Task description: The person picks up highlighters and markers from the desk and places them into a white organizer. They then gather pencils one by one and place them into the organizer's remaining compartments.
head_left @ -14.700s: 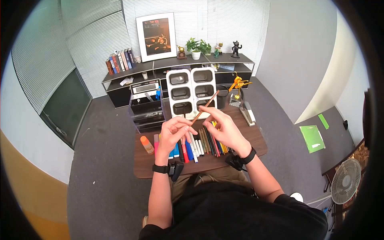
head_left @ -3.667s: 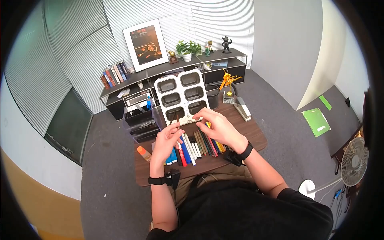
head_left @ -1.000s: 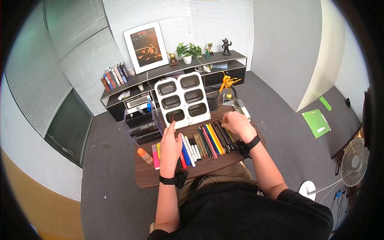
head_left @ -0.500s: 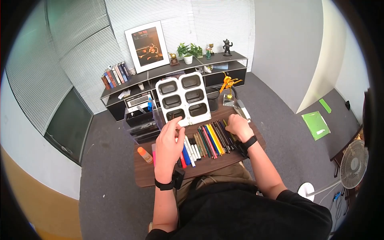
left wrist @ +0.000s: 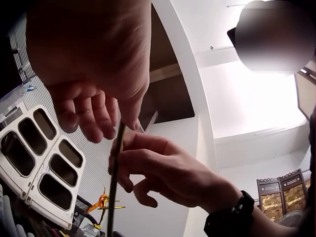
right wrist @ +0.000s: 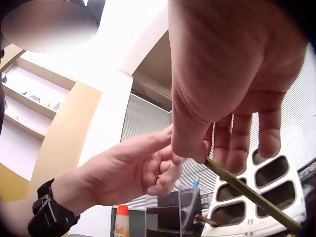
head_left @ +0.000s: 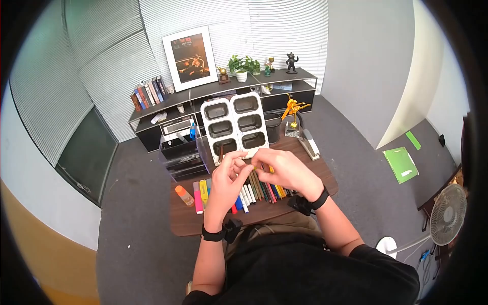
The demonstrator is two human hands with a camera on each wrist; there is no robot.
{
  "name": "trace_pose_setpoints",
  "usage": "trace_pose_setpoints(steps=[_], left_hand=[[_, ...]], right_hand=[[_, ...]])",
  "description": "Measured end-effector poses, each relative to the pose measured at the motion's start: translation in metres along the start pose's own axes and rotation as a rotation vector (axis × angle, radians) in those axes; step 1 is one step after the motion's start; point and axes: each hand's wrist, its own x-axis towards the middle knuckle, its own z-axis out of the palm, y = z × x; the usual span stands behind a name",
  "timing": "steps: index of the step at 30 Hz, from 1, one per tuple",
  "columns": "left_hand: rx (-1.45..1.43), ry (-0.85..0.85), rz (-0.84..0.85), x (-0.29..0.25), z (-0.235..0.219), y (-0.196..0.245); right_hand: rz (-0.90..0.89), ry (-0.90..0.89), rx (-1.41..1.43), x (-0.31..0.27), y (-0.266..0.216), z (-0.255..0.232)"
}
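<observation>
Both hands meet over the middle of the table, working on an olive-green pencil [right wrist: 252, 195]. My right hand [head_left: 287, 170] pinches it between thumb and fingertips. At the pencil's upper end in the left wrist view, my left hand [head_left: 223, 183] holds it with the thumb against the fingers. Below them lies a row of pencils [head_left: 265, 187], white markers [head_left: 247, 194] and coloured pens, partly hidden by the hands. A white tray [head_left: 233, 119] with dark compartments stands tilted behind; brown pencils [head_left: 220, 150] stick up from its lower left compartment.
At the table's left are an orange-capped bottle [head_left: 184, 195], a pink highlighter [head_left: 198, 197] and a yellow highlighter [head_left: 204, 190]. A clear desk organiser [head_left: 184, 161] stands behind them. To the right stand a stapler [head_left: 309, 145], a gold figurine [head_left: 293, 113] and a black mesh holder [head_left: 273, 129].
A brown pencil between the hands earlier is gone from them. My right hand has come back from the row's right end with the olive-green pencil, meeting my left hand.
</observation>
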Motion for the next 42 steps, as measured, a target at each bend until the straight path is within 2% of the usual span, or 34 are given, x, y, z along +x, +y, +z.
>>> trace_pose_setpoints(steps=[3,6,8,9,12,16,22,24,28,34,38,40,42], left_hand=[[-0.058,0.052,0.046,-0.001,-0.001,0.002],[0.032,0.11,0.09,-0.002,-0.007,0.01],[0.18,0.263,0.178,-0.001,-0.012,0.016],[0.324,0.316,0.284,0.002,-0.017,0.013],[0.476,0.366,0.308,0.005,-0.029,-0.002],[0.591,0.337,0.295,0.007,-0.032,-0.018],[0.702,0.214,0.177,0.005,-0.025,-0.04],[0.622,0.178,0.092,0.005,-0.021,-0.037],[0.579,0.134,0.025,0.005,-0.022,-0.041],[0.43,0.186,-0.034,0.004,-0.019,-0.055],[0.479,0.165,-0.045,0.002,-0.025,-0.065],[0.441,0.145,-0.123,0.002,-0.025,-0.065],[0.462,0.15,-0.117,0.002,-0.023,-0.051]], right_hand=[[-0.004,0.011,0.021,0.001,-0.001,0.005],[-0.022,0.094,0.031,0.001,0.0,0.004],[-0.015,0.165,0.032,0.003,0.001,-0.003],[0.0,0.183,0.023,0.003,0.002,-0.008],[0.033,0.22,0.009,0.001,0.011,-0.015],[0.052,0.224,0.004,0.001,0.016,-0.019],[0.017,0.219,-0.009,-0.001,0.025,-0.015],[0.017,0.23,0.001,-0.001,0.024,-0.017],[0.033,0.199,-0.028,-0.002,0.023,-0.019],[0.016,0.206,-0.017,-0.002,0.024,-0.018],[0.052,0.205,-0.016,-0.002,0.024,-0.019],[0.059,0.212,-0.017,-0.002,0.028,-0.019],[0.069,0.214,-0.015,-0.004,0.039,-0.017]])
